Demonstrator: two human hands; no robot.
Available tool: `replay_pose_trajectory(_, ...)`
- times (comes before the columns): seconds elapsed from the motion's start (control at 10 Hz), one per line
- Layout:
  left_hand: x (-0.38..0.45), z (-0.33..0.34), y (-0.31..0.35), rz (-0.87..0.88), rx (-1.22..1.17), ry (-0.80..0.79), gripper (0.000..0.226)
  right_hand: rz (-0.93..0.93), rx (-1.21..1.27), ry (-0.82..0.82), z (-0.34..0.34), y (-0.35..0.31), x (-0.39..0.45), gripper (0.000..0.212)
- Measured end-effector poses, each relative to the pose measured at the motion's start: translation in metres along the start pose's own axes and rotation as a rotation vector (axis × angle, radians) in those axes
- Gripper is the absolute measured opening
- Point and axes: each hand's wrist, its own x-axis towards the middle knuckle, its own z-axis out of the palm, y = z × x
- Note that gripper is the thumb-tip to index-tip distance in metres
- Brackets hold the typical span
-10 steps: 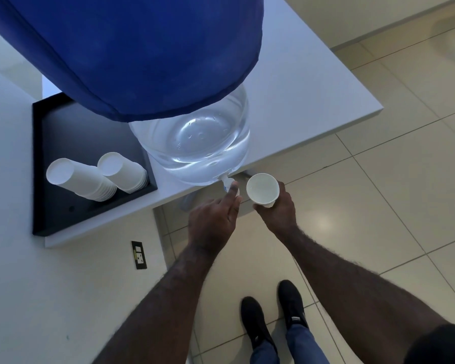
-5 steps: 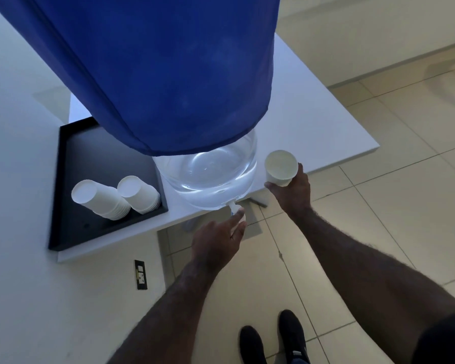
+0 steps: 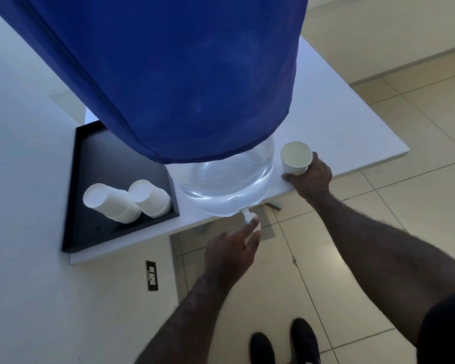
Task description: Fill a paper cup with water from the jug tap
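White paper cup sits upright in the right hand, grip closed round its lower wall, base at the edge of the pale worktop, well to the right of the small white tap. Left hand has fingertips on the tap; whether they pinch it can't be told. Clear water jug under blue cloth cover overhangs the edge. Judgement: the cup's mouth must be centred under the spout, held level and close, before the tap opens; otherwise water hits the floor.
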Motion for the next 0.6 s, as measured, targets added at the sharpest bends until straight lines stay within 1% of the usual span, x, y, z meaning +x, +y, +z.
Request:
replay_pose_trajectory(0.1, -0.001, 0.000, 0.002, 0.007, -0.011, 0.009, 0.039, -0.046, 0.001, 0.011, 0.002, 0.006, 0.001, 0.067)
replay_pose_trajectory(0.2, 0.000, 0.000, 0.002, 0.017, -0.015, 0.020, 0.038, -0.041, -0.015, -0.012, 0.004, 0.009, 0.001, 0.068)
replay_pose_trajectory(0.3, -0.001, 0.001, 0.002, 0.018, -0.007, 0.018, 0.038, -0.027, -0.035, -0.046, 0.003, 0.010, 0.000, 0.074)
replay_pose_trajectory(0.5, -0.003, -0.003, 0.004, 0.014, 0.010, -0.001, 0.042, -0.014, -0.079, -0.140, -0.010, 0.016, -0.013, 0.101)
replay_pose_trajectory(0.6, -0.002, -0.001, 0.004, 0.000, 0.079, -0.040, 0.044, 0.021, -0.104, -0.180, -0.022, 0.020, -0.029, 0.107)
